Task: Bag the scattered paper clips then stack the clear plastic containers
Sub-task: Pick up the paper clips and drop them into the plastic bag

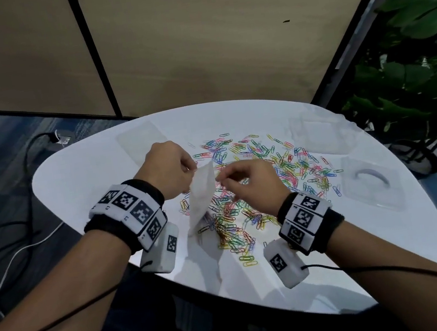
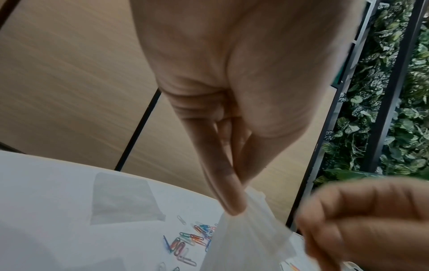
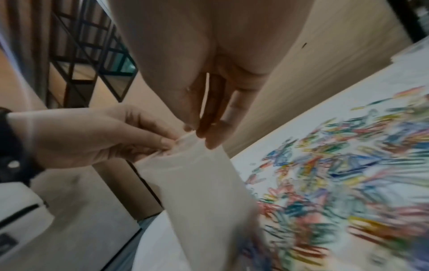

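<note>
The white table (image 1: 93, 167) is rounded, and its near edge curves across the lower middle of the head view, with the person's dark lap below it. Bare white room shows along the left side of the table and at the lower right. In the middle of the picture the left hand (image 1: 168, 170) is held up over the table and pinches the top edge of a small clear bag (image 1: 202, 196) between thumb and fingers. The right hand (image 1: 248, 180) is just beside it, fingers bent, and its fingertips (image 3: 210, 141) touch the bag's top edge; I cannot tell if they really pinch it. The bag hangs down, tilted, with its bottom near the table. It looks milky and thin. The paper clips (image 1: 264, 175) lie spread over the middle of the table in many colors, under and to the right of the hands. Clear plastic containers sit apart: one (image 1: 370, 185) at the right edge, one (image 1: 317, 133) at the upper right, and one flat clear piece (image 1: 140, 140) at the upper left.
</note>
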`<state>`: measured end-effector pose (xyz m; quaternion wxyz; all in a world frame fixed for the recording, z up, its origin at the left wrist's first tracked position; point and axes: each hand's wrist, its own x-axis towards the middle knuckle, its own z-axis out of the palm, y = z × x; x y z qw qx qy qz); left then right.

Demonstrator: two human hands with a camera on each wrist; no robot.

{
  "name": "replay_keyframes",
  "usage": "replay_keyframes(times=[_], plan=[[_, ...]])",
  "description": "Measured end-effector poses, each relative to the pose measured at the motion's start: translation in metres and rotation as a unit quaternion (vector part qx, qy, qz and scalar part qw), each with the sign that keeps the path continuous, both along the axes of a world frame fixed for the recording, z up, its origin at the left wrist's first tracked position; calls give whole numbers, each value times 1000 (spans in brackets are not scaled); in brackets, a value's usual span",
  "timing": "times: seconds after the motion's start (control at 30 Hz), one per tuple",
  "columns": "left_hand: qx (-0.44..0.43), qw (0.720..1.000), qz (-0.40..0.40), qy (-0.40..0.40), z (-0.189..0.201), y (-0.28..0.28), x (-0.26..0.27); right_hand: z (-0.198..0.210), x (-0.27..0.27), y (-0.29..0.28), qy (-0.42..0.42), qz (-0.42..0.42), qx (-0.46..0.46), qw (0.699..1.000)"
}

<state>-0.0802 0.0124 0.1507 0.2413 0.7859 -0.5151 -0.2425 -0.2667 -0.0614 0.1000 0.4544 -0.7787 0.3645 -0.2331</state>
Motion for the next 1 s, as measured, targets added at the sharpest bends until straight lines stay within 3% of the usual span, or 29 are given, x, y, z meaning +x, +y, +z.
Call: replay_keyframes(times=[0.07,0.13,0.2,0.47,0.77,0.83,1.0], plan=[[-7,1000,7,-2,0,2,4,-15,-21,-3,131,32,12,991],[-9,1000,11,-1,1,3,8,-38,-41,0,314,96,-6,944],[-9,1000,13,2,2,5,10,-57,-52,12,389,139,-34,910],[-3,1000,29,9,-1,16,24,-88,-37,41,359,178,-139,905],[4,999,36,1,0,27,40,-99,-15,34,370,234,-268,858],[2,999,34,0,1,28,40,-95,-16,28,363,215,-258,869],[3,1000,27,-1,0,26,38,-76,-27,2,280,40,-102,954]])
